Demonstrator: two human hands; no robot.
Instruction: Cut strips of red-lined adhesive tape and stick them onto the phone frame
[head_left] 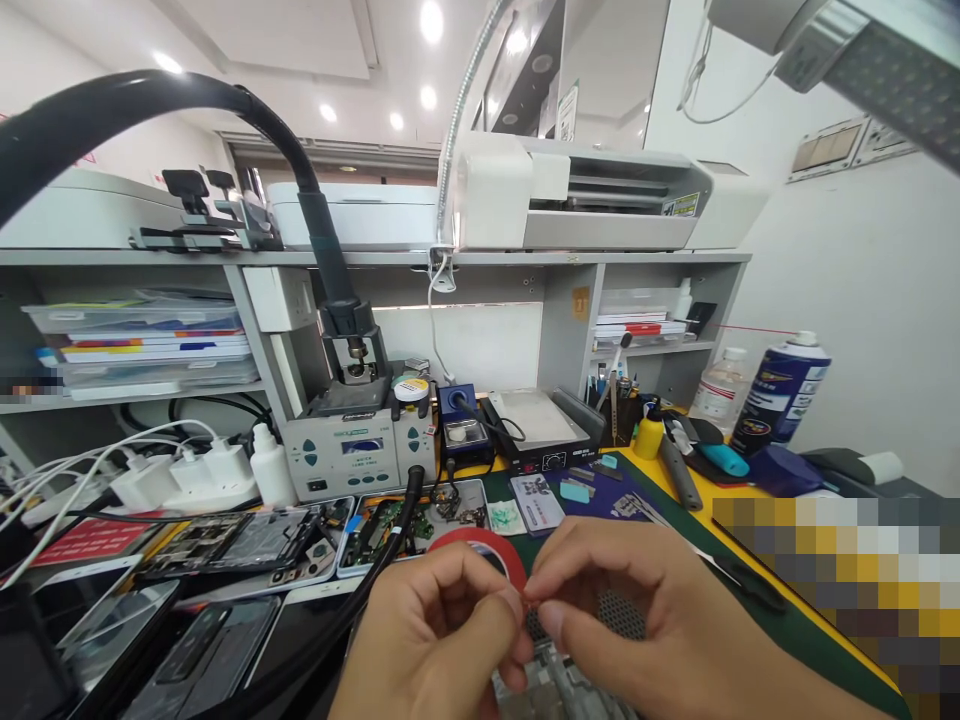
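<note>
Beyond the roll, your one grey, straight-edged shelf [375, 258] carries one smooth white plastic machine [495, 200]. Your one flat green mat [814, 640] spreads to the right of the roll. Beyond and left of it sits one boxy grey station [319, 472]; well to its right stands one glossy, round blue can [784, 390]. Your two bare hands, left hand [450, 630] and right hand [622, 590], meet just on the near side of the one ring-shaped red roll [480, 537]. Nearer you than the roll lies some uneven, silvery metal [562, 690]. Beyond and right of it are two flat teal pads [575, 492]. Your left thumb presses its curled forefinger; your right thumb and forefinger stand narrowly apart. One tiny reddish bit [529, 602] shows among your fingertips, near the roll, too small to tell which fingers grip it.
</note>
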